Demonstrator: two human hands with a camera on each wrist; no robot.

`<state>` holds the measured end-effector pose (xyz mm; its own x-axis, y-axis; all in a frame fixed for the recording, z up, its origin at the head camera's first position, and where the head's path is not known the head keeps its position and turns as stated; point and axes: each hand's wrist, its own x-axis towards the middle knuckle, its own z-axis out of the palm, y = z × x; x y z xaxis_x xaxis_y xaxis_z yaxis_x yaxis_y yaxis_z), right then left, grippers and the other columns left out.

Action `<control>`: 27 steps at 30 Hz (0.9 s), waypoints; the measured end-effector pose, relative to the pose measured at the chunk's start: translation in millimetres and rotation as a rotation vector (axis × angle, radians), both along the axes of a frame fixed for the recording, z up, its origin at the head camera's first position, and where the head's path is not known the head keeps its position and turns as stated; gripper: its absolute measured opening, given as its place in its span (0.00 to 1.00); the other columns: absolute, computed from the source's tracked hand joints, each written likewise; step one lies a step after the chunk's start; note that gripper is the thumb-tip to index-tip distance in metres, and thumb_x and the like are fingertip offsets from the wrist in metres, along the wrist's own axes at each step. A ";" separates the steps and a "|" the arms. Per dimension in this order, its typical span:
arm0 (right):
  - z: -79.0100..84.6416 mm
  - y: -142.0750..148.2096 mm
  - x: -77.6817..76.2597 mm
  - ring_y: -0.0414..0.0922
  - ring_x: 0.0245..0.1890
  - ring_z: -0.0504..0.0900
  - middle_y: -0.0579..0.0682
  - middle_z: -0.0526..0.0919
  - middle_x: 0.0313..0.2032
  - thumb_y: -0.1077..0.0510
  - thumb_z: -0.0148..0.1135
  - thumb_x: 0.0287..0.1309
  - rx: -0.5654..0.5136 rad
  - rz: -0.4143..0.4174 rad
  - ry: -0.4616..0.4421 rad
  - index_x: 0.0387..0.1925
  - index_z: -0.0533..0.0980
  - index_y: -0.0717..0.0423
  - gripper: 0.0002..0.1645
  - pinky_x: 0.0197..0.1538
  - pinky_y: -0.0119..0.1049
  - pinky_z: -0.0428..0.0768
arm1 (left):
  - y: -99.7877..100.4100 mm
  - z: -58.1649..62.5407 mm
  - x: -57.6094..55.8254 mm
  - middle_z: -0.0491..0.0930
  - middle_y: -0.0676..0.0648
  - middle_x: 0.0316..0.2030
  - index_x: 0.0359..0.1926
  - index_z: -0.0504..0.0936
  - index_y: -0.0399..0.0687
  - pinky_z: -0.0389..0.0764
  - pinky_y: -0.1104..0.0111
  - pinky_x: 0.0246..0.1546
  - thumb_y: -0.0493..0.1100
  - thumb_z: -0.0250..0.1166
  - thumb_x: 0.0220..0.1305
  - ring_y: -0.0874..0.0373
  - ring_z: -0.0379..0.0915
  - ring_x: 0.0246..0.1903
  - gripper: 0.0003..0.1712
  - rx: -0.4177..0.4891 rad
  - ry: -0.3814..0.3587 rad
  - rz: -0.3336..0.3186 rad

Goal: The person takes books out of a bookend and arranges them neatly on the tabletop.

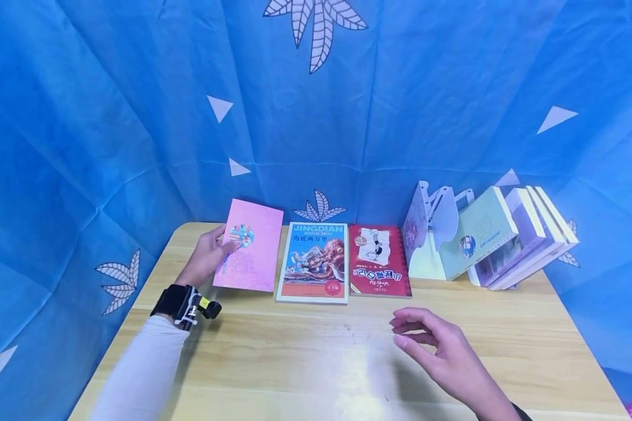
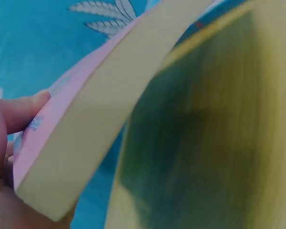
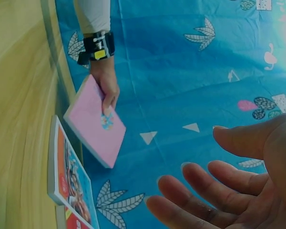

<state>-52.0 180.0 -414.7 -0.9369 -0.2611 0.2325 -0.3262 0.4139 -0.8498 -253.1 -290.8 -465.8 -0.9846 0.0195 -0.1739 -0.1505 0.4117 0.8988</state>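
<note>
My left hand (image 1: 208, 255) grips a pink book (image 1: 258, 251) by its left edge, thumb on the cover and fingers behind. In the left wrist view the pink book (image 2: 81, 124) is tilted above the tabletop, its page edges facing the camera. To its right lies a book with an octopus cover (image 1: 313, 263), and beside that a red book (image 1: 380, 260). My right hand (image 1: 442, 356) hovers over the front right of the table, fingers loosely bent and holding nothing. The right wrist view shows that hand (image 3: 229, 191) with thumb and fingers apart.
A white bookend rack (image 1: 420, 225) stands at the back right. Leaning in it are a green book (image 1: 479, 234) and several purple-and-white books (image 1: 526, 245). A blue patterned curtain (image 1: 316, 128) hangs behind the wooden table (image 1: 295, 356).
</note>
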 end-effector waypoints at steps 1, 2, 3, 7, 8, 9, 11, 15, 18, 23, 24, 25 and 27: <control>-0.5 0.4 0.3 0.35 0.44 0.88 0.46 0.89 0.44 0.63 0.69 0.65 -0.001 -0.001 -0.004 0.54 0.80 0.52 0.16 0.46 0.28 0.89 | 0.2 -3.4 -3.4 0.80 0.37 0.62 0.81 0.57 0.49 0.87 0.72 0.43 0.46 0.57 0.79 0.62 0.85 0.45 0.36 -0.013 -0.013 -0.002; -1.0 0.8 0.5 0.35 0.44 0.88 0.46 0.89 0.45 0.63 0.69 0.65 0.000 -0.001 -0.006 0.54 0.80 0.52 0.16 0.46 0.28 0.89 | 0.4 -6.4 -6.4 0.80 0.38 0.63 0.82 0.55 0.49 0.86 0.73 0.44 0.47 0.57 0.79 0.62 0.84 0.46 0.37 -0.025 -0.029 -0.005; -1.6 1.3 0.7 0.35 0.44 0.88 0.46 0.89 0.45 0.63 0.69 0.65 0.000 -0.003 -0.006 0.54 0.80 0.52 0.16 0.46 0.28 0.89 | 0.7 -9.1 -8.8 0.79 0.38 0.63 0.82 0.54 0.49 0.86 0.74 0.44 0.48 0.57 0.79 0.61 0.84 0.47 0.38 -0.039 -0.042 -0.011; -3.7 2.9 0.7 0.36 0.44 0.88 0.45 0.89 0.44 0.62 0.69 0.66 0.004 -0.010 0.000 0.53 0.80 0.52 0.16 0.46 0.27 0.89 | 1.7 -16.0 -16.2 0.80 0.38 0.63 0.83 0.51 0.52 0.87 0.71 0.45 0.49 0.56 0.80 0.58 0.85 0.49 0.39 -0.036 -0.104 -0.018; -4.2 3.3 0.7 0.36 0.44 0.88 0.45 0.89 0.45 0.62 0.69 0.66 0.006 -0.012 0.000 0.54 0.80 0.52 0.16 0.46 0.27 0.89 | 2.0 -16.9 -17.4 0.80 0.38 0.63 0.83 0.50 0.52 0.87 0.70 0.45 0.49 0.55 0.80 0.58 0.85 0.48 0.39 -0.028 -0.117 -0.023; -4.7 3.7 0.7 0.35 0.44 0.88 0.45 0.89 0.45 0.62 0.69 0.66 0.006 -0.014 0.002 0.53 0.80 0.52 0.16 0.46 0.27 0.88 | 2.3 -17.7 -18.6 0.81 0.37 0.62 0.84 0.50 0.53 0.88 0.69 0.45 0.49 0.55 0.80 0.57 0.86 0.48 0.39 -0.017 -0.131 -0.020; -5.5 4.3 0.8 0.34 0.44 0.88 0.45 0.89 0.45 0.63 0.69 0.66 0.007 -0.020 0.004 0.53 0.80 0.52 0.16 0.46 0.27 0.88 | 2.7 -19.2 -20.8 0.80 0.38 0.63 0.84 0.49 0.56 0.88 0.68 0.45 0.49 0.55 0.80 0.58 0.86 0.47 0.39 0.004 -0.159 -0.009; -7.4 4.7 0.9 0.32 0.44 0.87 0.45 0.89 0.44 0.63 0.69 0.65 0.003 -0.025 0.008 0.53 0.80 0.53 0.16 0.46 0.27 0.88 | 4.3 -20.8 -22.8 0.79 0.38 0.65 0.84 0.48 0.58 0.88 0.67 0.46 0.49 0.54 0.81 0.59 0.86 0.47 0.38 0.020 -0.201 0.017; -9.6 4.8 1.0 0.34 0.44 0.88 0.46 0.89 0.44 0.64 0.69 0.65 -0.003 -0.027 0.014 0.53 0.80 0.53 0.16 0.46 0.27 0.89 | 5.8 -23.1 -24.5 0.79 0.39 0.65 0.84 0.50 0.56 0.88 0.68 0.46 0.49 0.53 0.81 0.59 0.85 0.47 0.37 0.020 -0.209 0.017; -11.7 4.7 1.1 0.32 0.44 0.87 0.45 0.89 0.44 0.63 0.69 0.65 -0.003 -0.032 0.000 0.53 0.80 0.53 0.15 0.46 0.28 0.89 | 8.1 -26.1 -27.2 0.78 0.40 0.65 0.84 0.49 0.54 0.88 0.69 0.46 0.47 0.52 0.82 0.58 0.84 0.49 0.37 0.037 -0.229 0.020; -11.8 4.8 1.1 0.31 0.44 0.87 0.45 0.89 0.44 0.63 0.69 0.65 -0.002 -0.032 -0.004 0.53 0.80 0.53 0.15 0.46 0.28 0.89 | 8.4 -26.3 -27.6 0.78 0.40 0.65 0.84 0.49 0.54 0.88 0.69 0.46 0.47 0.52 0.82 0.57 0.83 0.50 0.37 0.036 -0.237 0.026; -11.9 4.9 1.0 0.31 0.44 0.87 0.45 0.89 0.44 0.63 0.69 0.65 -0.001 -0.034 -0.009 0.53 0.80 0.53 0.15 0.46 0.28 0.89 | 8.9 -26.6 -28.0 0.78 0.40 0.65 0.84 0.49 0.54 0.87 0.69 0.46 0.46 0.52 0.81 0.57 0.83 0.50 0.37 0.035 -0.242 0.034; -12.3 5.4 1.0 0.31 0.44 0.87 0.45 0.89 0.44 0.62 0.69 0.65 0.000 -0.039 -0.012 0.53 0.80 0.53 0.15 0.46 0.28 0.89 | 9.7 -27.4 -29.3 0.77 0.40 0.66 0.84 0.49 0.52 0.87 0.68 0.45 0.45 0.52 0.81 0.55 0.82 0.51 0.37 0.035 -0.251 0.047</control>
<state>-51.0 185.4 -427.1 -0.9489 -0.2248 0.2214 -0.3001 0.4263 -0.8534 -282.4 -281.0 -493.2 -0.9107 -0.0148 -0.4129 -0.3888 0.3685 0.8444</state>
